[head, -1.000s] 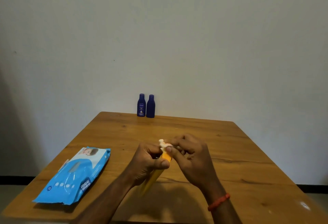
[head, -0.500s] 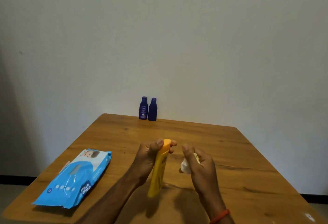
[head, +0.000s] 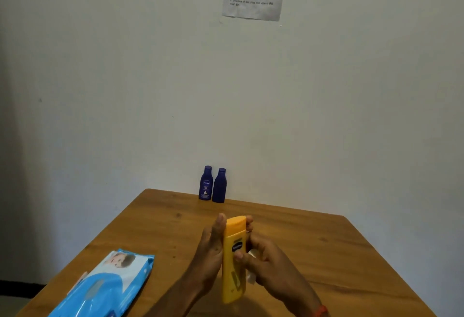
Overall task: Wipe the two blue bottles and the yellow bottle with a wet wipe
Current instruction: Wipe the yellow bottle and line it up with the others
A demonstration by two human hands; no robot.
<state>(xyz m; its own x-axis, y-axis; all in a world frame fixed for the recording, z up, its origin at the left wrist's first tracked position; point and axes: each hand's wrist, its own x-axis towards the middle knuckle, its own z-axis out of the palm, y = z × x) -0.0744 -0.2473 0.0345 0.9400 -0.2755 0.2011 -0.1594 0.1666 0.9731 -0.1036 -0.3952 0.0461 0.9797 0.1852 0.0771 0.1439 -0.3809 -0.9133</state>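
The left hand [head: 209, 254] has its grip closed round the yellow bottle [head: 234, 259], held upright above the counter [head: 313, 254] near its middle. At the bottle's three o'clock, the right hand [head: 266, 266] pinches a wadded wet wipe [head: 251, 275] against its side. To do this well, I'd turn the bottle slowly while drawing the wipe from cap to base, covering every face. The two blue bottles [head: 212, 184] stand at twelve o'clock by the wall, the wipes pack [head: 105, 289] at eight.

R hand [head: 266, 264] w/ wipe [head: 251, 277] now back against yellow bottle [head: 233, 261].
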